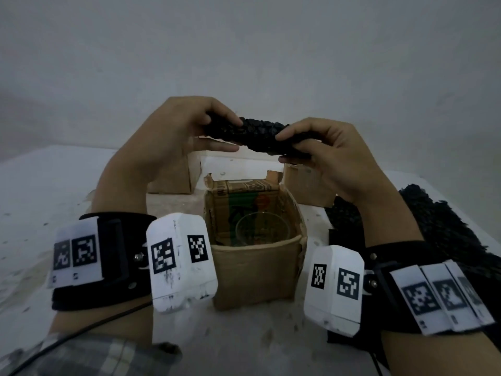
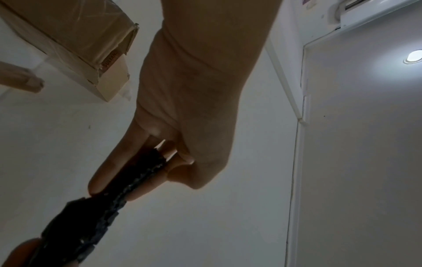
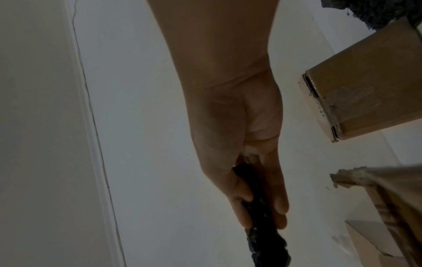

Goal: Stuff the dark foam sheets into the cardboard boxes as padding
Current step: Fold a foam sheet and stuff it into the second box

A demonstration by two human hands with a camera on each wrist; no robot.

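Note:
A dark, knobbly foam sheet (image 1: 260,135), folded into a thick strip, hangs level in the air above an open cardboard box (image 1: 253,263). My left hand (image 1: 217,131) pinches its left end between thumb and fingers. My right hand (image 1: 294,147) pinches its right end the same way. The box stands on the white table (image 1: 40,191) between my wrists, and a clear glass (image 1: 261,230) sits inside it. In the left wrist view the foam sheet (image 2: 128,187) runs between my fingers (image 2: 107,169). In the right wrist view the foam sheet (image 3: 258,207) lies between thumb and fingers (image 3: 279,195).
Two more cardboard boxes stand behind, one at back left (image 1: 177,175) and one at back right (image 1: 303,185). A pile of dark foam sheets (image 1: 444,226) lies on the table to the right, under my right forearm. A white wall (image 1: 244,50) rises behind the table.

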